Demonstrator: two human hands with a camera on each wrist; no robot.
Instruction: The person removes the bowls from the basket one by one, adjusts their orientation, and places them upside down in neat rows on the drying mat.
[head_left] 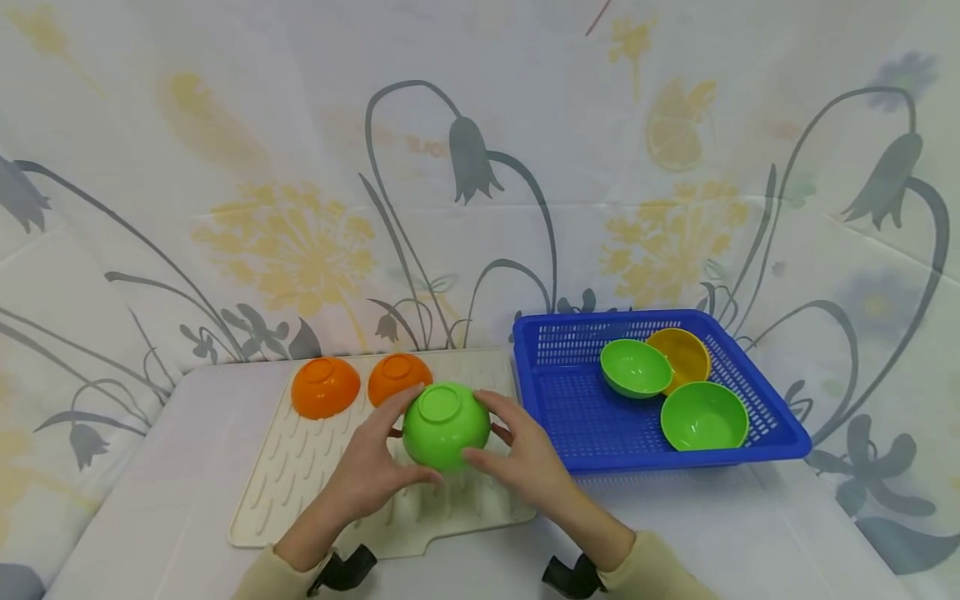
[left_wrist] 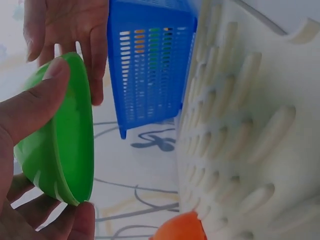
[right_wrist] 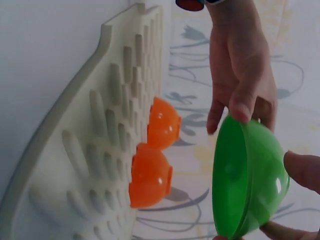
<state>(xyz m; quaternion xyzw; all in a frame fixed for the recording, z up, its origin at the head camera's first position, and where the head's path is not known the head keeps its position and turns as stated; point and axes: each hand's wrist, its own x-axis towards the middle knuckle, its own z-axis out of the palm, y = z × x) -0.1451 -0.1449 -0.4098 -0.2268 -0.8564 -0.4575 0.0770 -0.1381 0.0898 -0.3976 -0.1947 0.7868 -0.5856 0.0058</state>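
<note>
An upside-down green bowl (head_left: 446, 427) is held above the white ridged drying mat (head_left: 300, 475). My left hand (head_left: 375, 462) grips its left side, thumb low and fingers spread around the rim; in the left wrist view the thumb presses on the bowl (left_wrist: 75, 130). On the opposite side my right hand (head_left: 525, 458) holds it between thumb and fingers, the thumb touching the outer wall in the right wrist view. Two orange bowls, one at the left (head_left: 326, 388) and one nearer the middle (head_left: 397, 377), lie upside down on the mat's far part.
To the right stands a blue perforated basket (head_left: 577, 462). Inside it sit a green bowl (head_left: 636, 368), a second green bowl (head_left: 705, 417) and a yellow bowl (head_left: 686, 354), all with openings upward. A flower-patterned cloth (head_left: 450, 250) hangs behind the white table (head_left: 660, 533).
</note>
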